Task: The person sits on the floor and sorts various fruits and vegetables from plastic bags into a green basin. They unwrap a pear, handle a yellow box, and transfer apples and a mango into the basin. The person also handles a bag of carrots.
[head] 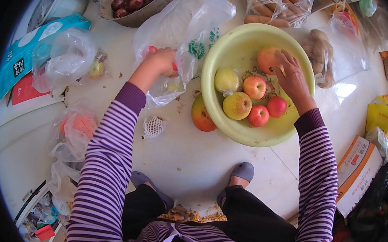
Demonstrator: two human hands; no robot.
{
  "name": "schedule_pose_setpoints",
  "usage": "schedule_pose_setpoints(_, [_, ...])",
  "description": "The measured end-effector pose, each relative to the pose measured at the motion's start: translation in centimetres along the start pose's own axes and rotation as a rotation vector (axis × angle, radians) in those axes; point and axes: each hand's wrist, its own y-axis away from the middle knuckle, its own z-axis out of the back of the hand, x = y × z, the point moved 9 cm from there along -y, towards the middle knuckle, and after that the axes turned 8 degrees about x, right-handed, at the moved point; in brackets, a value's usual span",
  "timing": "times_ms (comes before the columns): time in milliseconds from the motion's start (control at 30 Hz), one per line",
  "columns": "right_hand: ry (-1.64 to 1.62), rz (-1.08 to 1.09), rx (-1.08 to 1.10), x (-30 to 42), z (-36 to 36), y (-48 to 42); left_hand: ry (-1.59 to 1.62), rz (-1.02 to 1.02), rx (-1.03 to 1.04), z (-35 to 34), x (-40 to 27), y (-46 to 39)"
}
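A green plastic basin [211, 122] stands on the floor, holding several apples [254, 87], a yellow-brown pear [237, 105] and a pale green fruit in clear film [227, 81]. My right hand [293, 76] is over its far right side, fingers bent against a round orange-pink fruit [268, 60]. To the left, my left hand [161, 62] grips something red, seemingly part of a bag, at a translucent plastic bag [185, 20] with green print; its fingertips are partly hidden. A mango-like orange and green fruit [201, 116] lies against the basin's near left side.
A metal pot [104, 4] of red onions stands at the far left. Bagged sausage-like items [269, 6] and bagged brown tubers [319, 52] lie beyond the basin. A white foam net [154, 127] lies near my left forearm; a carton [359, 173] is at right.
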Motion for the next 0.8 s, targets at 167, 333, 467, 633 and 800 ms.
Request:
schedule_pose_setpoints(167, [0.047,0.013,-0.012,0.6,0.3,-0.1,-0.105,-0.033,-0.088,0.2,-0.8,-0.3])
schedule_pose_setpoints(333, [0.025,-0.034,0.030,-0.1,1.3,0.4,0.097,-0.029,-0.277,2.2,-0.5,1.7])
schedule_pose_setpoints(467, [-0.055,-0.024,-0.043,0.0,2.8,0.6,0.525,-0.128,-0.496,3.4,3.0,2.2])
schedule_pose_setpoints(633, [-0.185,-0.039,-0.037,0.7,2.6,1.0,1.048,-0.128,-0.606,2.6,6.6,3.3])
schedule_pose_setpoints(800, [-0.241,-0.036,-0.011,2.5,2.0,1.0,1.583,-0.362,-0.552,1.6,5.2,4.7])
